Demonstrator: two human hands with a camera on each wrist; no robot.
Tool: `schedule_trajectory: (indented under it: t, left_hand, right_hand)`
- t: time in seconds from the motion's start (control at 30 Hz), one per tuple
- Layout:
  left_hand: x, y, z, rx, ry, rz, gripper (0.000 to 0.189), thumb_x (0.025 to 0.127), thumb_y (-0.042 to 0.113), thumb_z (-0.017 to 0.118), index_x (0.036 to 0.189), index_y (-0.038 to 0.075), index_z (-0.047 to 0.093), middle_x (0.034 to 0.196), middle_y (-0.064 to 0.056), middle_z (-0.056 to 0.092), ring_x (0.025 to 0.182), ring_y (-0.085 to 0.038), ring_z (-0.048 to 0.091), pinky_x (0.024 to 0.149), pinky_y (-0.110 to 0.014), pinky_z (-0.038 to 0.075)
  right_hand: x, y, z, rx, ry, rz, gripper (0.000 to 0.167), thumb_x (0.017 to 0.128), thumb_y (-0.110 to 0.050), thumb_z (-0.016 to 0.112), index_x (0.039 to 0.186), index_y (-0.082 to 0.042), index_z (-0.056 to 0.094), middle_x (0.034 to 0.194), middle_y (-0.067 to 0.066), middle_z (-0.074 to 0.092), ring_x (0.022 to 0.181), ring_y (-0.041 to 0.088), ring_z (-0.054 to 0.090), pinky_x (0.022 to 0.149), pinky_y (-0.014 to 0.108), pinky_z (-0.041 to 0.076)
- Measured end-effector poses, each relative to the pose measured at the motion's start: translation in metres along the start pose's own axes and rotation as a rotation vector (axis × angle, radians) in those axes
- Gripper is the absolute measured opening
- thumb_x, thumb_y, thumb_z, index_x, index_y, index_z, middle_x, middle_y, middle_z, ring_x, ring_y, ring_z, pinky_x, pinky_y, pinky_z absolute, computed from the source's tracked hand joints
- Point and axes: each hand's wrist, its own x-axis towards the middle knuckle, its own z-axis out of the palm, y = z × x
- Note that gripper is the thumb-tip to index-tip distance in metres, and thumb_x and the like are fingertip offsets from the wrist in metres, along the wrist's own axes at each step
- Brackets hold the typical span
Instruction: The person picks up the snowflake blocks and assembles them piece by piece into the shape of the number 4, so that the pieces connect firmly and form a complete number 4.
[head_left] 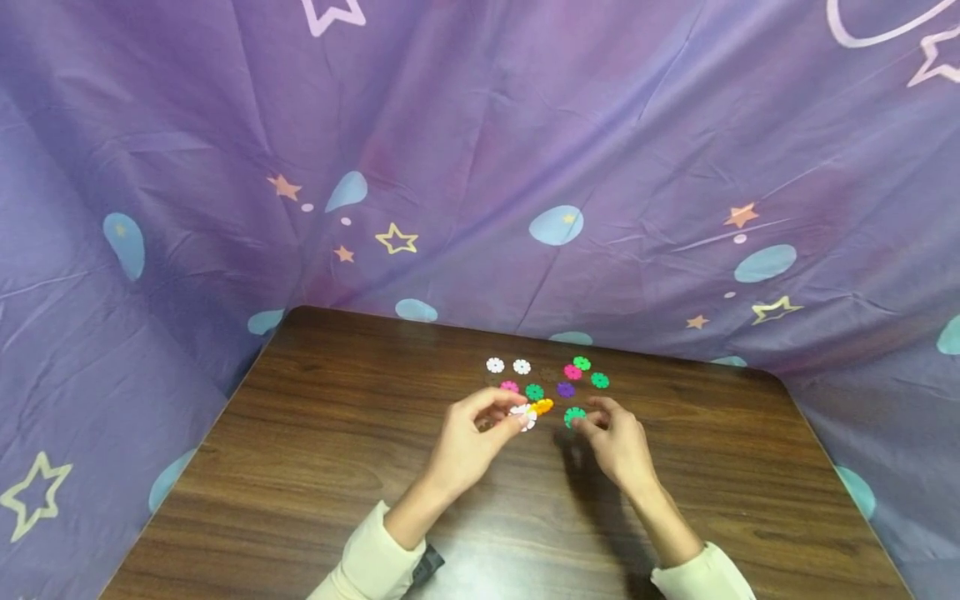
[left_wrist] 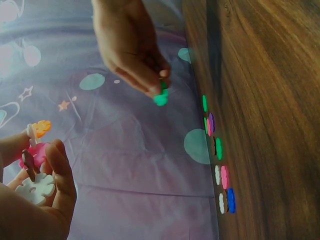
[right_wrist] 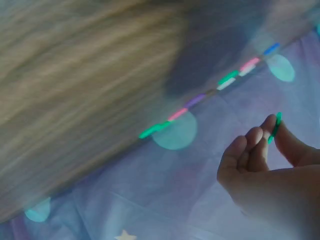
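Note:
My left hand (head_left: 465,437) holds a small chain of joined notched plastic discs. In the left wrist view the chain shows a white disc (left_wrist: 39,189), a brown disc (left_wrist: 28,161), a pink disc (left_wrist: 37,152) and an orange disc (left_wrist: 42,128), with another white piece beside the orange one. Part of the chain is hidden by the fingers. A short way to the right, my right hand (head_left: 621,442) pinches one green disc (head_left: 574,416) between thumb and fingertips, raised above the table and apart from the chain.
Loose discs lie flat toward the back of the brown wooden table (head_left: 337,400): white (head_left: 495,365), pink (head_left: 573,372), purple (head_left: 566,389), green (head_left: 600,380), brown (head_left: 549,375) and blue (left_wrist: 231,201). A purple patterned cloth (head_left: 465,167) hangs behind the table's back edge and around its sides.

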Motion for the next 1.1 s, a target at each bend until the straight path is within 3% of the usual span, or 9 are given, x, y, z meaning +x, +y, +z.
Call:
schedule_trajectory:
  t: [0.27, 0.47, 0.67, 0.8, 1.1]
  left_hand:
    - [0.000, -0.001, 0.000, 0.004, -0.003, 0.003, 0.021, 0.090, 0.013, 0.079, 0.110, 0.010, 0.077, 0.108, -0.005, 0.076, 0.086, -0.008, 0.064, 0.082, -0.021, 0.055]
    - [0.000, -0.001, -0.001, 0.009, -0.005, 0.013, 0.023, 0.090, 0.013, 0.079, 0.112, 0.006, 0.076, 0.108, -0.006, 0.076, 0.085, -0.007, 0.063, 0.081, -0.021, 0.055]
    - [0.000, -0.001, -0.001, 0.008, -0.002, 0.016, 0.022, 0.090, 0.013, 0.079, 0.111, 0.007, 0.076, 0.107, -0.006, 0.076, 0.084, -0.007, 0.063, 0.079, -0.020, 0.054]
    - [0.000, -0.001, -0.001, 0.015, -0.001, 0.010, 0.022, 0.090, 0.013, 0.078, 0.111, 0.008, 0.076, 0.106, -0.006, 0.076, 0.085, -0.007, 0.063, 0.078, -0.019, 0.053]
    - [0.000, -0.001, -0.001, 0.023, 0.001, 0.013, 0.022, 0.091, 0.013, 0.078, 0.112, 0.008, 0.076, 0.111, -0.006, 0.077, 0.085, -0.007, 0.064, 0.078, -0.020, 0.053]
  right_hand:
    - [-0.011, -0.025, -0.009, 0.022, 0.080, -0.075, 0.037, 0.094, -0.017, 0.075, 0.127, -0.003, 0.069, 0.089, 0.006, 0.080, 0.078, 0.011, 0.063, 0.084, 0.033, 0.051]
    - [-0.022, -0.043, -0.013, 0.037, 0.173, -0.210, 0.023, 0.089, -0.011, 0.080, 0.111, -0.007, 0.077, 0.084, 0.009, 0.078, 0.072, 0.006, 0.064, 0.065, 0.022, 0.052]
    - [-0.030, -0.055, -0.017, 0.056, 0.226, -0.239, 0.021, 0.091, -0.013, 0.079, 0.112, -0.009, 0.075, 0.083, 0.006, 0.078, 0.073, 0.005, 0.065, 0.065, 0.020, 0.052]
    - [-0.035, -0.062, -0.020, 0.137, 0.231, -0.225, 0.019, 0.095, -0.017, 0.075, 0.113, -0.011, 0.072, 0.080, 0.002, 0.077, 0.074, 0.004, 0.066, 0.067, 0.017, 0.049]
    - [-0.041, -0.073, -0.023, 0.313, 0.239, -0.288, 0.018, 0.099, -0.012, 0.070, 0.117, -0.009, 0.069, 0.081, 0.006, 0.077, 0.076, 0.002, 0.070, 0.078, 0.010, 0.054]
